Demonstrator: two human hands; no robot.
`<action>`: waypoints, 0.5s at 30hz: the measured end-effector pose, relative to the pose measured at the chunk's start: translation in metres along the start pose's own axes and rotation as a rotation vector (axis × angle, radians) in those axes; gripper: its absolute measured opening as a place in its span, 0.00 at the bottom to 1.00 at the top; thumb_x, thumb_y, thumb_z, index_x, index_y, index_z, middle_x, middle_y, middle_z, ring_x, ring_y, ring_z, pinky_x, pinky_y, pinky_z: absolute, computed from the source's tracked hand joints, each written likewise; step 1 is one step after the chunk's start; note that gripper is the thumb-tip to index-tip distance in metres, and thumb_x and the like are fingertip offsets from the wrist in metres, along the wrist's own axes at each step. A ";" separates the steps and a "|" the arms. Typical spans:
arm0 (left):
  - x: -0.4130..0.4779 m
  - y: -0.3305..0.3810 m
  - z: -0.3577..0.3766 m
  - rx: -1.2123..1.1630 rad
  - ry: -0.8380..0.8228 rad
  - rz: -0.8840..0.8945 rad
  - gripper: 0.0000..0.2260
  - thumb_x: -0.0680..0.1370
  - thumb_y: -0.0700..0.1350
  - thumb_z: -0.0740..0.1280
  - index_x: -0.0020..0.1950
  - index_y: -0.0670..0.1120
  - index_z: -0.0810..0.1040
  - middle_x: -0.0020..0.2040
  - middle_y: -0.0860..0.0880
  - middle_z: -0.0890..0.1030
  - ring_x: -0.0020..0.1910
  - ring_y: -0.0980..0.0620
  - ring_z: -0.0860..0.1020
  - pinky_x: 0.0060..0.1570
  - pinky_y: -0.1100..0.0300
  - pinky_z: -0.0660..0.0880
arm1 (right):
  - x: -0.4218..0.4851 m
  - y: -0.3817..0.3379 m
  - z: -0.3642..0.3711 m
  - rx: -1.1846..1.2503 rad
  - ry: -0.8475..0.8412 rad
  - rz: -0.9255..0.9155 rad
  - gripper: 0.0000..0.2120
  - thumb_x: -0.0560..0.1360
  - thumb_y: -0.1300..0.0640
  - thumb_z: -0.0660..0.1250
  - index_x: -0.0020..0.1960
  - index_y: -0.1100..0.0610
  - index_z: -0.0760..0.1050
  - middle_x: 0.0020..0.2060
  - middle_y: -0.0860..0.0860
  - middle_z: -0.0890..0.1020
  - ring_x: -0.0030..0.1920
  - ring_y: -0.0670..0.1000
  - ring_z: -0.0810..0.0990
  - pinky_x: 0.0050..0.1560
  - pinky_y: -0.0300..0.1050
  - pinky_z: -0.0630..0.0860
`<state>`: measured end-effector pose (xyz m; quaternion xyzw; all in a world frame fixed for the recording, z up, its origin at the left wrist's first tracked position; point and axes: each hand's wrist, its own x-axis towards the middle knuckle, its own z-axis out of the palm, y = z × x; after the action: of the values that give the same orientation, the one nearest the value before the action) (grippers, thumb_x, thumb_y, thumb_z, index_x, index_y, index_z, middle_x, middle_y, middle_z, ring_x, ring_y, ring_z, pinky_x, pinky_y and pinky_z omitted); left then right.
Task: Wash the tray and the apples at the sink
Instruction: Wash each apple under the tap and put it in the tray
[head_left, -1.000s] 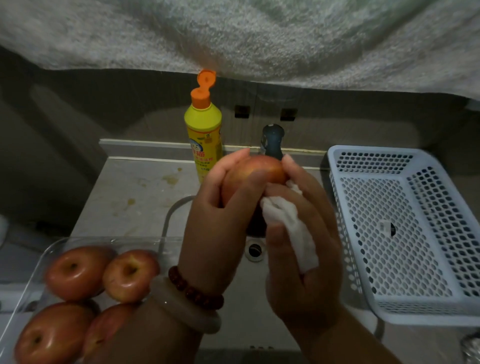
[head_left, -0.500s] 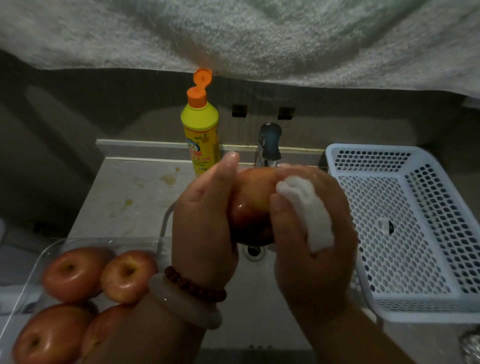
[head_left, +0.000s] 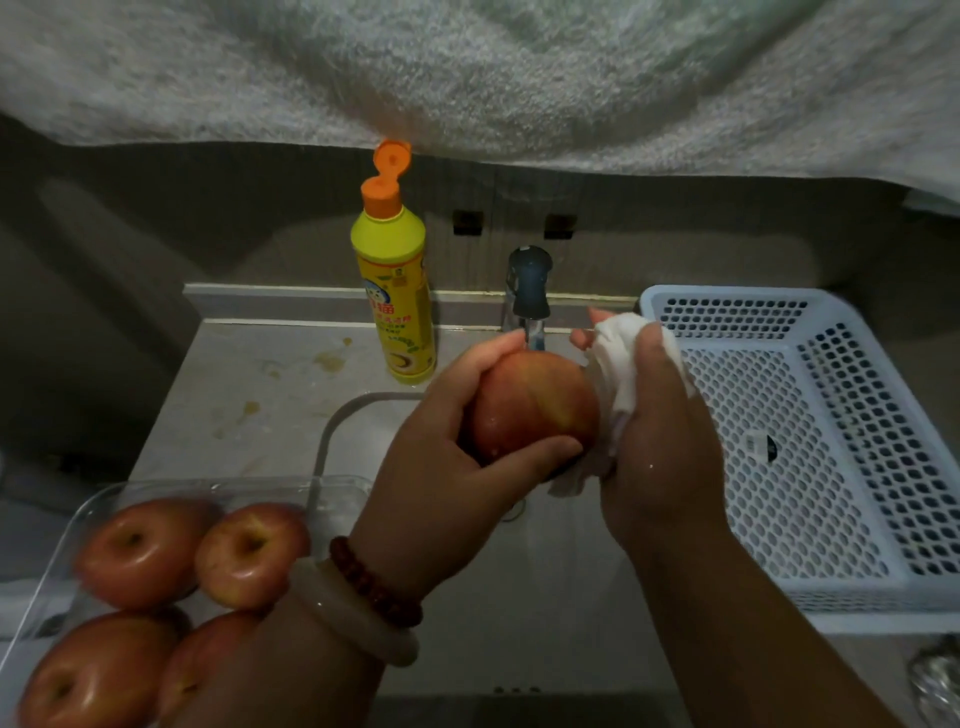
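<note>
Apple in hand is held over the sink, directly below the tap, with droplets visible on its skin. The left hand grips it, fingers curled over the top and thumb across the lower front. The right hand clutches a white cloth and presses it against the right side of the apple, fingers bent around the fabric. Four more apples lie in a clear tray at the lower left, on the table beside the sink; the left forearm partly covers one of them. A yellow detergent bottle with its orange flip cap open stands upright on the table left of the tap. A white perforated basket sits just right of the sink. The left wrist carries a bead bracelet and a pale bangle.
</note>
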<state>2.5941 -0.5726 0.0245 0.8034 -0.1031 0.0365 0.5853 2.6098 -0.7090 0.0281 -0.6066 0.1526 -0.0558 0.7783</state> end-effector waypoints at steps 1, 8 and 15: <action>-0.001 -0.003 0.002 0.041 -0.012 -0.003 0.30 0.66 0.54 0.75 0.64 0.64 0.66 0.58 0.67 0.69 0.54 0.77 0.69 0.47 0.80 0.68 | 0.003 0.002 -0.005 -0.003 0.014 0.018 0.15 0.80 0.42 0.56 0.49 0.44 0.80 0.44 0.44 0.85 0.47 0.47 0.84 0.50 0.56 0.79; -0.004 -0.021 0.016 0.065 -0.069 -0.090 0.28 0.66 0.54 0.75 0.60 0.70 0.65 0.55 0.78 0.64 0.53 0.79 0.66 0.47 0.81 0.68 | 0.013 0.001 -0.034 -0.156 0.146 -0.022 0.09 0.72 0.51 0.64 0.51 0.47 0.78 0.49 0.53 0.81 0.50 0.54 0.80 0.49 0.49 0.76; -0.004 -0.024 0.021 0.048 -0.037 -0.111 0.27 0.66 0.53 0.75 0.58 0.68 0.67 0.56 0.70 0.68 0.53 0.76 0.68 0.47 0.79 0.70 | 0.038 -0.007 -0.067 -0.779 0.253 -0.453 0.21 0.79 0.49 0.54 0.69 0.54 0.69 0.61 0.52 0.75 0.60 0.52 0.75 0.61 0.52 0.74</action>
<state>2.5941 -0.5848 -0.0049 0.8222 -0.0683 -0.0086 0.5651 2.6262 -0.7834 0.0135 -0.8600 0.1195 -0.2364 0.4361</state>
